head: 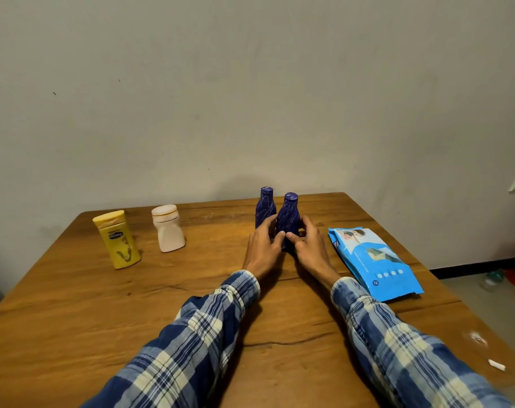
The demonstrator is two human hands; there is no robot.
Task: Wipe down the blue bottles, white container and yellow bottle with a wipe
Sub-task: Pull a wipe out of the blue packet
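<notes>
Two dark blue bottles stand upright near the table's far edge, the near blue bottle (288,214) just in front and to the right of the far blue bottle (264,207). My left hand (263,245) and my right hand (307,245) both clasp the lower body of the near bottle, one on each side. A white container (167,229) stands to the left. Further left is a yellow bottle (118,240), upright. A blue pack of wipes (373,260) lies flat at the right. No loose wipe is visible in either hand.
The wooden table (132,319) meets a grey wall at the back. A small white scrap (496,365) and a white smudge (478,338) lie near the right edge. The floor shows beyond the right side.
</notes>
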